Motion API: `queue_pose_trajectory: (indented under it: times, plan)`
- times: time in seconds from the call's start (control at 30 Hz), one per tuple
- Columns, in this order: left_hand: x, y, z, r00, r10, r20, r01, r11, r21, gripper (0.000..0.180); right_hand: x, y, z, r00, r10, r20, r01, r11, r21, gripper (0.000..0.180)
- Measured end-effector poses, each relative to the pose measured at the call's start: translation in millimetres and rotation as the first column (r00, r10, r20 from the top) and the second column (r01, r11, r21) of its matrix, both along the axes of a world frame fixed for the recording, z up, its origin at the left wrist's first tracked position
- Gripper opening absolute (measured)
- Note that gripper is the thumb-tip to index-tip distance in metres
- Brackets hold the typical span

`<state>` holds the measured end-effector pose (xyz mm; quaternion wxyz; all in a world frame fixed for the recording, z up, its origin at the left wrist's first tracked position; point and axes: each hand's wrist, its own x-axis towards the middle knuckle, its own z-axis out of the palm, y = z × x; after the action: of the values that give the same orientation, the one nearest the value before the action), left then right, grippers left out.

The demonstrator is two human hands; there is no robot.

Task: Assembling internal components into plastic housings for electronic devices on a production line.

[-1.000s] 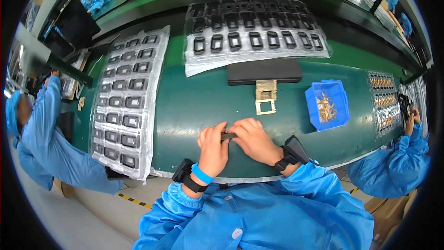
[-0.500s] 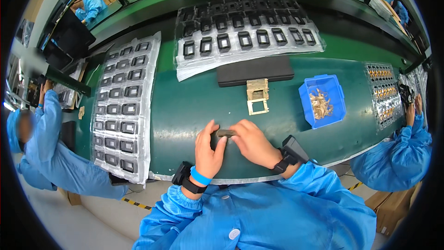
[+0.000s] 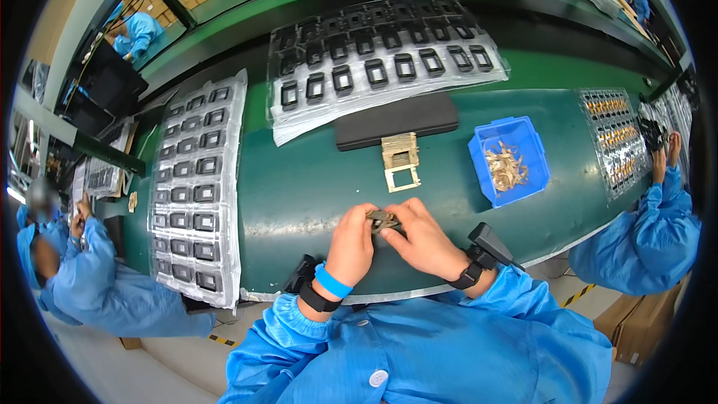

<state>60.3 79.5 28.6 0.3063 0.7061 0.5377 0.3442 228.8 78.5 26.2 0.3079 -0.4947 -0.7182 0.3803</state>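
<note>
In front of me, both hands are closed around a small bunch of thin grey-brown pieces (image 3: 384, 220), which look slightly fanned; their exact kind is hard to make out. My left hand (image 3: 351, 244) grips the left end, and my right hand (image 3: 426, 242) pinches the right side with thumb and fingers. Just beyond lie overlapping tan rectangular frames (image 3: 399, 153) on the green table. Their far end meets a long black block (image 3: 396, 121). To the right of them stands a blue bin (image 3: 532, 185) holding loose tan strips (image 3: 506, 167).
Clear trays of black rectangular frames lie at the left (image 3: 232, 179) and the back (image 3: 314, 111). A clear tray of small orange-and-black parts (image 3: 615, 135) lies at the right. Co-workers in blue sit at left (image 3: 112, 277) and right (image 3: 628, 251). A metal post (image 3: 101, 146) crosses the left side.
My hands have come closer together, and the left has turned over the pieces. The bunch now looks fanned instead of a compact bar. The whole view has shifted slightly.
</note>
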Motion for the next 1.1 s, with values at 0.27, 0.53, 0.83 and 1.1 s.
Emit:
queue_pose_trajectory:
  times: [0.27,0.53,0.83,1.1]
  plan:
    - [15,10,-3,0.969,-0.101,-0.225,0.135,0.981,0.140,0.026,31,35,-3,0.966,-0.245,0.082,0.223,0.952,0.208,0.023]
    - [9,18,-3,0.990,-0.094,-0.110,0.111,0.980,0.167,0.021,27,44,-10,0.872,-0.203,0.446,0.019,0.923,0.384,0.006]
    - [15,32,-8,0.999,-0.035,0.010,0.033,0.991,0.129,0.024,22,65,-17,0.829,-0.285,0.481,0.025,0.878,0.478,0.006]
    - [31,63,-8,0.999,-0.045,0.010,0.043,0.986,0.162,0.020,39,68,-18,0.975,-0.217,0.044,0.180,0.894,0.411,0.016]
